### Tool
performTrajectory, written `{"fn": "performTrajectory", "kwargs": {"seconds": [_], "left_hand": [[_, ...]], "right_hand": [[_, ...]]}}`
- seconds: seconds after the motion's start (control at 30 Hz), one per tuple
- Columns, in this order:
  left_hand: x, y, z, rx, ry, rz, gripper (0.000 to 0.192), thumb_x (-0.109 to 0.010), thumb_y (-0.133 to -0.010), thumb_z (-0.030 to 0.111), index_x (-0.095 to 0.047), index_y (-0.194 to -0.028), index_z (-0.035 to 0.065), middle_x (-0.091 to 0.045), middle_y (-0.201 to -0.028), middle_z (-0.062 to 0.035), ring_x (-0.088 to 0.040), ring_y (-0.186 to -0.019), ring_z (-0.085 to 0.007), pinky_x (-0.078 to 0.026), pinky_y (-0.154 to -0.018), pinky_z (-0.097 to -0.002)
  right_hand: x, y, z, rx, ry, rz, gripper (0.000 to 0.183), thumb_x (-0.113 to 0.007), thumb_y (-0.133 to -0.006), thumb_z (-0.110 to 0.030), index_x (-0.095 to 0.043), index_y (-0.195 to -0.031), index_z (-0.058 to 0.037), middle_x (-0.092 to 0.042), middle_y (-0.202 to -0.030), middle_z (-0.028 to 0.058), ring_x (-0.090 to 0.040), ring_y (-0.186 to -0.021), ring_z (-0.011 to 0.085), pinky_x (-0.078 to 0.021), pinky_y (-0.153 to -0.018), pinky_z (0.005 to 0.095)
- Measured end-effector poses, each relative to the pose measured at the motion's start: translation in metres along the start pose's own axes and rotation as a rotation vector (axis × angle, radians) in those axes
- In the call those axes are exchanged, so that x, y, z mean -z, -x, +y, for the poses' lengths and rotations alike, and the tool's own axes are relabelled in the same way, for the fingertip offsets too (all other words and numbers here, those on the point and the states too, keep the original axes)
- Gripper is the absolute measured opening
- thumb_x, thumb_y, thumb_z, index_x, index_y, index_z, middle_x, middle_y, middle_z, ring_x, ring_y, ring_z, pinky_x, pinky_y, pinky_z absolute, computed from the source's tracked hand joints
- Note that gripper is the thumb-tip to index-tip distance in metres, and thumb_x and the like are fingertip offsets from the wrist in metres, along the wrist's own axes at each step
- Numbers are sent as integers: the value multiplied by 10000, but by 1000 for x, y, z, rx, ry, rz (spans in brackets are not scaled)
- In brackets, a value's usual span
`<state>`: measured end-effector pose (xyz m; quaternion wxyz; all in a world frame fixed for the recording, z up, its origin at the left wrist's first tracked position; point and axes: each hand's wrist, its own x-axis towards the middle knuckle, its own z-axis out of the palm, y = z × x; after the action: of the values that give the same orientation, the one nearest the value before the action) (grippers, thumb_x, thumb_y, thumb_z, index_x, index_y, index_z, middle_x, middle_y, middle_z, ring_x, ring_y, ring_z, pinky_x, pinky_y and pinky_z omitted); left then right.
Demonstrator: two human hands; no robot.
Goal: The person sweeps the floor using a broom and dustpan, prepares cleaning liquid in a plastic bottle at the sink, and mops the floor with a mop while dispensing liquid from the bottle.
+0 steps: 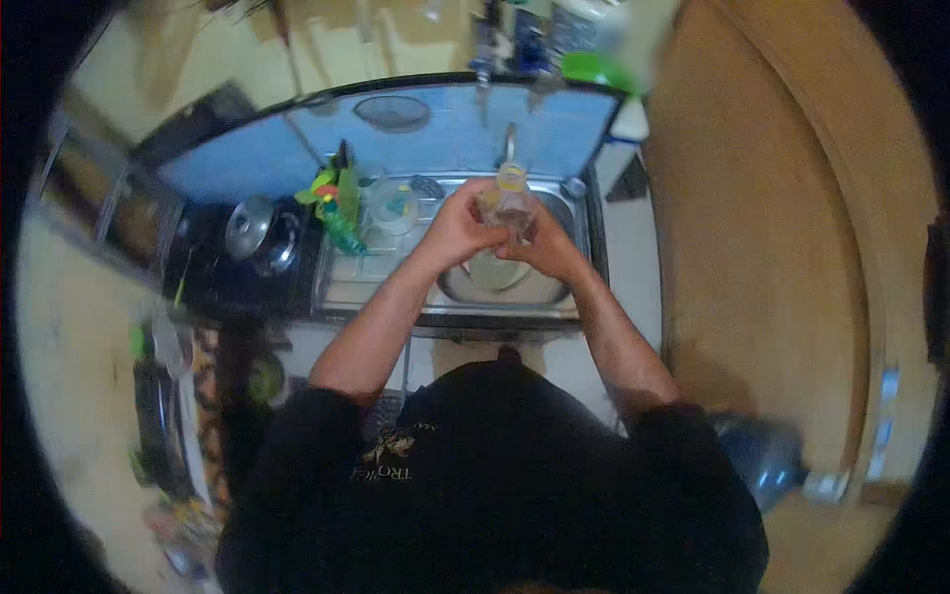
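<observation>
Between my left hand (464, 226) and my right hand (549, 245) is a clear, see-through vessel (508, 211), gripped from both sides. Blur hides whether it is a glass or a plastic cup. It is held over the metal sink basin (553, 293), just below the faucet (510, 152), whose end has a yellowish round part. Under my hands, a pale round dish (497, 271) lies in the basin, partly covered by them.
Left of the basin, the drainboard (371, 267) carries a clear tub (393, 208), a dark scouring pad (427, 187) and green bottles (341, 215). Further left, a metal pot (250, 226) stands on a black stove (200, 260). A wooden panel (757, 223) rises at the right.
</observation>
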<state>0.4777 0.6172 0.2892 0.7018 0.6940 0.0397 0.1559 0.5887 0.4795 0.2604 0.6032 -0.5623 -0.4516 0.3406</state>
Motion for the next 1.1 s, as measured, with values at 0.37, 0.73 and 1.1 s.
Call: {"fn": "performTrajectory", "kwargs": {"seconds": [0.37, 0.73, 1.1], "left_hand": [[-97, 116, 21, 199, 547, -707, 740, -621, -776, -18, -205, -1384, 51, -414, -1281, -95, -444, -1148, -193, -365, -973, -333], [-255, 168, 48, 156, 744, -772, 313, -470, -910, 133, -433, -1194, 6, -581, -1031, -170, -543, -1021, -247, -419, -915, -388], [-467, 253, 103, 609, 899, -1018, 253, -457, -915, 179, -520, -1074, -8, -574, -1070, -209, -539, -1043, -293, -415, -921, -400]], "right_hand": [[-111, 234, -76, 86, 51, 699, 817, -791, -644, -128, -331, -1308, -4, -455, -1239, 84, -445, -1139, 174, -370, -951, 325], [-153, 402, -106, 25, 242, 1159, 810, -810, -613, -143, -371, -1280, -13, -455, -1240, 100, -437, -1136, 176, -363, -950, 329], [-143, 598, -154, -49, 433, 1470, 788, -820, -593, -167, -416, -1258, -45, -488, -1222, 118, -451, -1142, 183, -367, -959, 328]]}}
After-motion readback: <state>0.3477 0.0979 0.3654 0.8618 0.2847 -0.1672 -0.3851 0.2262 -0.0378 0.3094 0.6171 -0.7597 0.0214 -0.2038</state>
